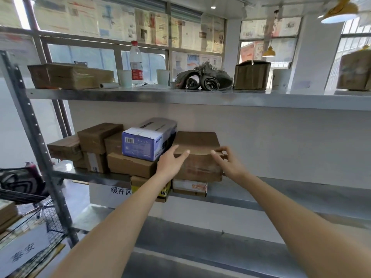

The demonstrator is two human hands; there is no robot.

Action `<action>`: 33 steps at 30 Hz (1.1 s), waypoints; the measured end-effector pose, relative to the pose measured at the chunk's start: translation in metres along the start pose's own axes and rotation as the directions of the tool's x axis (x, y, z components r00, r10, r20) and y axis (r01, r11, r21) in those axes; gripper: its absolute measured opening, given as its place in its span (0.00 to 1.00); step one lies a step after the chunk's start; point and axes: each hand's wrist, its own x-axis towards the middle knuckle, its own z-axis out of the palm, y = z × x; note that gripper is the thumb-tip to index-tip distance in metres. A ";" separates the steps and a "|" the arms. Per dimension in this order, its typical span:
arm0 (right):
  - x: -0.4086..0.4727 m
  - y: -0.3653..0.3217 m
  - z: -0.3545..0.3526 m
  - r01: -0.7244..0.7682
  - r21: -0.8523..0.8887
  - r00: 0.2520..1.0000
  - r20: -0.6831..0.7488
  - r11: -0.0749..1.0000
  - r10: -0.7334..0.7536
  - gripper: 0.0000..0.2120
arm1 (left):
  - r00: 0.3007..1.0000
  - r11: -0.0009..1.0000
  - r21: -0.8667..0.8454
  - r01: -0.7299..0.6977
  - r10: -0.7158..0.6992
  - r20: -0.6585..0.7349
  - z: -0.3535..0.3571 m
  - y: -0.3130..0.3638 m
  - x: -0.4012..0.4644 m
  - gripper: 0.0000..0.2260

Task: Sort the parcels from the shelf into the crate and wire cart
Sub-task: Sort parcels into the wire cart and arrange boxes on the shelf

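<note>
Parcels sit bunched at the left end of the metal shelf (281, 189)'s middle level, and the brown cardboard box (197, 155) at the right of the bunch rests on a flatter white-labelled parcel (189, 187), just beside a blue and white printed carton (147, 140). The left hand (170, 164) lies against the box's front left corner with straight fingers, thumb on the top edge, while the right hand (227, 164) pinches the front right top corner between thumb and curled fingers. At lower left stands the wire cart (38, 221), and a water bottle (136, 64) stands on the upper level.
</note>
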 end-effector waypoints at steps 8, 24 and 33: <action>-0.015 0.003 -0.010 -0.008 0.169 1.000 0.026 0.986 0.004 0.29 | 0.998 0.984 -0.172 0.039 -0.048 -0.049 0.007 0.004 -0.034 0.41; -0.125 -0.045 -0.030 0.064 0.146 0.998 -0.008 0.987 -0.063 0.39 | 0.997 0.812 -0.583 0.018 -0.058 -0.050 -0.032 0.015 -0.146 0.20; -0.176 -0.116 0.042 0.132 0.145 0.976 0.155 0.981 -0.155 0.38 | 0.987 0.818 -0.575 0.027 -0.114 -0.115 -0.137 -0.009 -0.213 0.53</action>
